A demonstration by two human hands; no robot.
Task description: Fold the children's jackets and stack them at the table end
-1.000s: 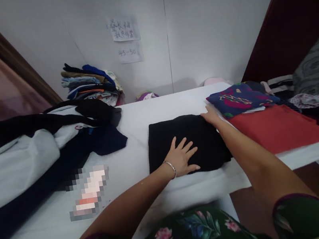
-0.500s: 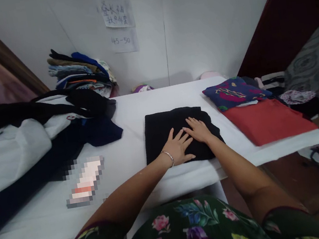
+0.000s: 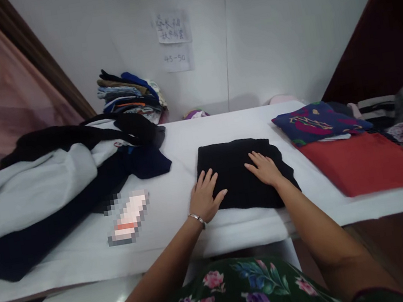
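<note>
A black folded garment (image 3: pixel 238 178) lies flat on the white-covered table (image 3: pixel 179 200) in front of me. Its left side is straight, while the right side has an uneven, stepped outline. My left hand (image 3: pixel 205 199), with a bracelet at the wrist, rests on the garment's lower left edge, fingers spread. On the right part of the cloth lies my right hand (image 3: pixel 265 167), palm down with its fingers stretched out. Neither hand grips the fabric.
Loose dark and light grey clothes (image 3: pixel 66 167) heap on the left. A pixelated object (image 3: pixel 130 218) lies before them. Folded clothes (image 3: pixel 129 96) are stacked at the back wall. To the right are a red folded garment (image 3: pixel 371 160) and a blue patterned one (image 3: pixel 315 122).
My left hand has slid from the garment's middle to its left edge, so the hands are farther apart. My right hand stays on the right part. The view has turned slightly left.
</note>
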